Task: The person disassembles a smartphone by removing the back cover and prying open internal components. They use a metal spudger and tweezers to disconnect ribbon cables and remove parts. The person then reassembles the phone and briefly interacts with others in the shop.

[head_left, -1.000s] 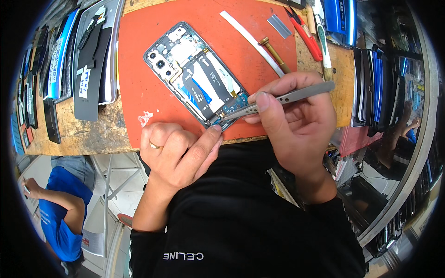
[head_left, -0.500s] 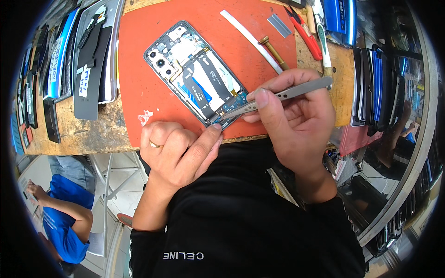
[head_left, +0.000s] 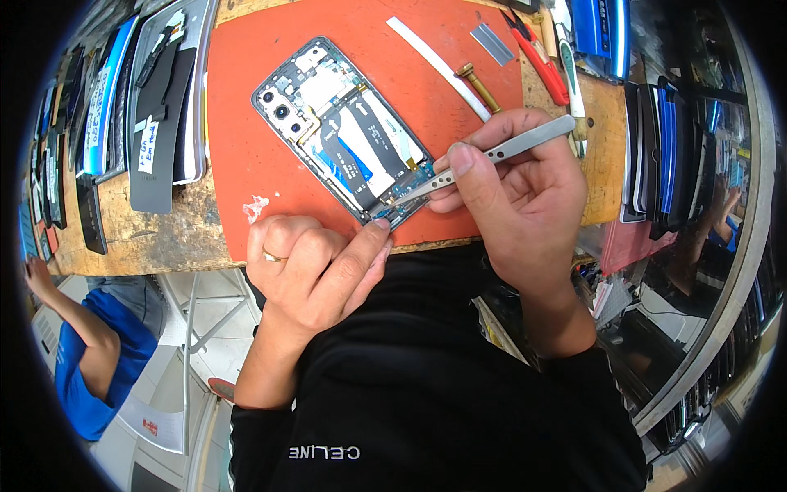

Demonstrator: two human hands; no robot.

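Observation:
An opened smartphone [head_left: 361, 135] lies slanted on an orange-red mat, its back off, with cameras, flex cables and inner boards bare. My left hand [head_left: 307, 266] is at the phone's bottom end, fingers curled. Its index fingertip presses on the phone's lower corner; the thumb is mostly hidden. In my right hand [head_left: 525, 189] is a pair of metal tweezers [head_left: 508, 150], pinched between thumb and fingers. The tweezers' tips touch or hover just over the small board at the phone's bottom end, close to my left index finger; whether they grip a part is too small to tell.
Right of the phone lie a white strip [head_left: 430, 61], a brass-coloured rod [head_left: 478, 86] and red-handled cutters [head_left: 541, 61]. Phone panels [head_left: 160, 123] are stacked at the left of the wooden bench [head_left: 188, 238]. A person in blue [head_left: 102, 353] is at lower left.
My right hand has shifted slightly left and up, and the tweezers are steeper, their tips still at the phone's bottom end. My left hand stays put. The person in blue has moved an arm.

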